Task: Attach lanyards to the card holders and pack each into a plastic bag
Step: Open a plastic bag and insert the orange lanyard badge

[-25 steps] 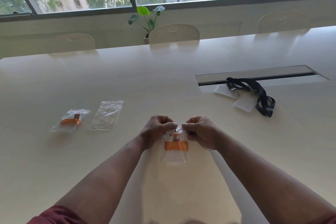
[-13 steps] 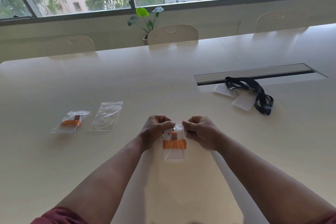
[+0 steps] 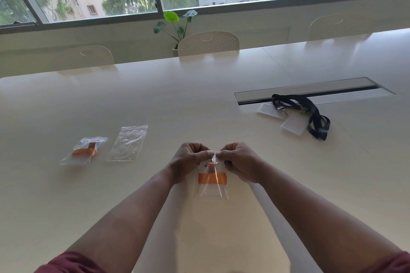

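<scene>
Plastic bag [image 3: 212, 180] with an orange lanyard [image 3: 212, 178] folded inside hangs just above the table [image 3: 199, 99], close in front of me. I see my left hand [image 3: 188, 162] and right hand [image 3: 240, 162] pinching its top edge, fingers curled. The card holder inside is hard to make out through the creased film.

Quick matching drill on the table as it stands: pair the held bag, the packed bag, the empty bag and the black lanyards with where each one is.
1 held bag
2 packed bag
3 empty bag
4 black lanyards

A far left on the table
B by the slot, on the right
C pinched at its top by both hands
D just right of the packed bag

Pairs: 1-C, 2-A, 3-D, 4-B
</scene>
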Tool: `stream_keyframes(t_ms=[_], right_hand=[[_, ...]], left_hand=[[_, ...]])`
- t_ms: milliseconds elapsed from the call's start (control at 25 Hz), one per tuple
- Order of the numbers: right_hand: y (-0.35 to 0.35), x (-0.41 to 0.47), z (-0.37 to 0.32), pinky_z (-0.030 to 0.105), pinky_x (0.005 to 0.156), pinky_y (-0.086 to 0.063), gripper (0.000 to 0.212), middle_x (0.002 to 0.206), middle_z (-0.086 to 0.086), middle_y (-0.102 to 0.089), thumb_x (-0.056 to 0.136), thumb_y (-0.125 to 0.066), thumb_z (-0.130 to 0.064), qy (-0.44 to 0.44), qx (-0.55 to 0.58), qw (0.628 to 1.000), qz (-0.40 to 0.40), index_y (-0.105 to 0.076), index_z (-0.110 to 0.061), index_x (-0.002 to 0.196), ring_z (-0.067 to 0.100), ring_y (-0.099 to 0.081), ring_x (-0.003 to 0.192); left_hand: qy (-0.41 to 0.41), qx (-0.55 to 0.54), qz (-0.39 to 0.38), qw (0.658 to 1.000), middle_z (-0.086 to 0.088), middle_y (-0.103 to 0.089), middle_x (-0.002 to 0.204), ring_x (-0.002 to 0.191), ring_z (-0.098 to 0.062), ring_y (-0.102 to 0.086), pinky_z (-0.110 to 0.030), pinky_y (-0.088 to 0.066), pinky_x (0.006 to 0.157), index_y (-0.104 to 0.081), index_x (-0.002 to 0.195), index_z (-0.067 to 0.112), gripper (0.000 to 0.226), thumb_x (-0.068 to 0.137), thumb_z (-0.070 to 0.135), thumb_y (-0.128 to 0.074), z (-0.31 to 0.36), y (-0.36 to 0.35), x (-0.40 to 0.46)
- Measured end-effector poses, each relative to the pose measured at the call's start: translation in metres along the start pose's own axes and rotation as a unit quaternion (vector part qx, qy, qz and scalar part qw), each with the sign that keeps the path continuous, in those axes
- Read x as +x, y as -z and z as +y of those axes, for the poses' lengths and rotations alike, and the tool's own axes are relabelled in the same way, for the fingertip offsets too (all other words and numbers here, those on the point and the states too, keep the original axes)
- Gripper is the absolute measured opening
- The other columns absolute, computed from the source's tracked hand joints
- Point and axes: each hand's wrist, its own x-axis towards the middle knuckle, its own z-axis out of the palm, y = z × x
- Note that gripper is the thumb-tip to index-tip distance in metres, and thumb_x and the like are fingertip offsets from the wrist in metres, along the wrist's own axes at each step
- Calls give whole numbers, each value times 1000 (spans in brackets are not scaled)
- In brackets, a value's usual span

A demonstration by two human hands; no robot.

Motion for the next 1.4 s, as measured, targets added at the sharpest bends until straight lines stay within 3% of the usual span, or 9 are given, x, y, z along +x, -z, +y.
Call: stream_keyframes(t_ms=[200, 400, 640, 960, 1200, 1320, 1400], right_hand=[[-1, 0, -1, 27, 56, -52, 8, 74, 12, -66, 90, -72, -7, -5, -4, 1000, -8, -73, -4, 83, 18, -63, 64], [-4, 3, -2, 39, 75, -55, 9, 83, 15, -68, 93, -69, -12, -20, -10, 1000, 9, -71, -3, 90, 24, -66, 75], [-6, -1, -6, 29, 60, -55, 10, 75, 9, -68, 96, -67, -11, -19, -14, 1000, 19, -69, -3, 92, 16, -66, 64], [-3, 0, 5, 37, 64, -49, 12, 74, 15, -59, 96, -63, -4, 22, 61, 995, 71, -66, -3, 85, 24, -56, 64], [2, 1, 17, 38, 62, -48, 13, 73, 16, -60, 85, -70, -18, 65, 86, 990, 88, -71, -12, 73, 28, -55, 68], [-1, 2, 17, 33, 56, -49, 15, 68, 12, -61, 88, -69, -17, 70, 66, 990, 101, -70, -13, 73, 25, -57, 62], [-2, 2, 17, 32, 54, -50, 18, 67, 11, -62, 91, -69, -14, 71, 53, 990, 109, -71, -12, 73, 25, -57, 61]], left_hand=[[4, -5, -5, 1000, -19, -71, 89, 81, -33, -64, -44, -52, 78, -75, 92, 0, 33, 77, 29, -82, 2, 0, 0], [-6, -7, 7, 1000, -20, -72, 92, 83, -32, -65, -44, -51, 79, -74, 93, -1, 36, 78, 30, -82, -1, 0, 1], [-14, -13, 10, 1000, -19, -72, 91, 82, -31, -65, -45, -53, 79, -75, 93, 0, 35, 80, 32, -81, -2, 0, 0], [-15, -81, 12, 997, -12, -68, 88, 79, -26, -62, -35, -53, 71, -66, 116, 12, 41, 78, 23, -76, 3, 1, -2], [5, -87, 12, 996, -5, -67, 75, 61, -13, -59, -24, -49, 58, -74, 81, 15, 18, 77, 32, -78, 5, 1, -1], [3, -100, 29, 995, -6, -68, 74, 62, -14, -61, -24, -51, 58, -75, 81, 12, 16, 89, 26, -73, 3, 3, 0], [9, -109, 52, 993, -15, -67, 82, 73, -22, -60, -29, -52, 66, -73, 90, 2, 18, 96, 19, -70, 2, 4, 1]])
